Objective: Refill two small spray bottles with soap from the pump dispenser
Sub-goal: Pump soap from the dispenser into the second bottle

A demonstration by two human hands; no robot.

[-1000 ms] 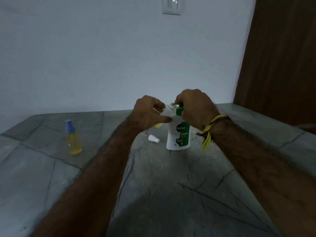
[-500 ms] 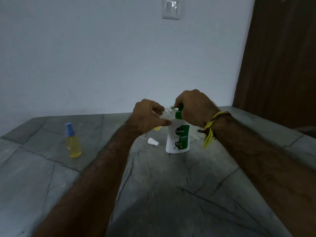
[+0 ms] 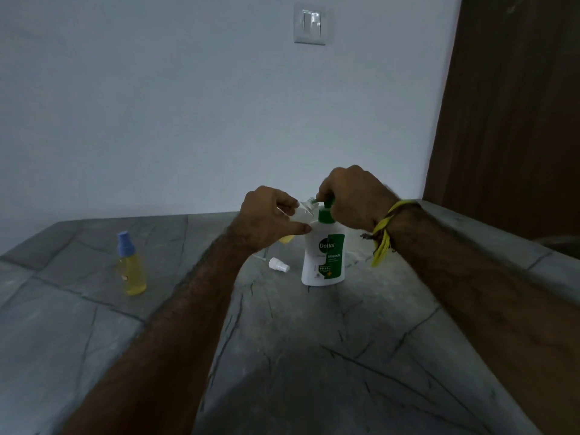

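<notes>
Pump dispenser [image 3: 323,255] under right hand [image 3: 351,199]: smooth white plastic, glossy printed label, green plastic pump. Small bottle [image 3: 303,213] in left hand [image 3: 266,219]: clear plastic. Spray bottle [image 3: 130,265] well left of left hand: clear glossy plastic, matt blue cap. Countertop [image 3: 282,356] below hands: grey veined stone, dull sheen. Right wrist: yellow thread band [image 3: 381,237].

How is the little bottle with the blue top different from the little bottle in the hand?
The blue-capped bottle stands upright alone on the stone counter; the held bottle is tilted in the left hand at the pump dispenser nozzle. The blue-capped bottle wears its cap; the held bottle is open, and a white spray cap lies on the counter. Both are small, clear, with yellow liquid.
</notes>
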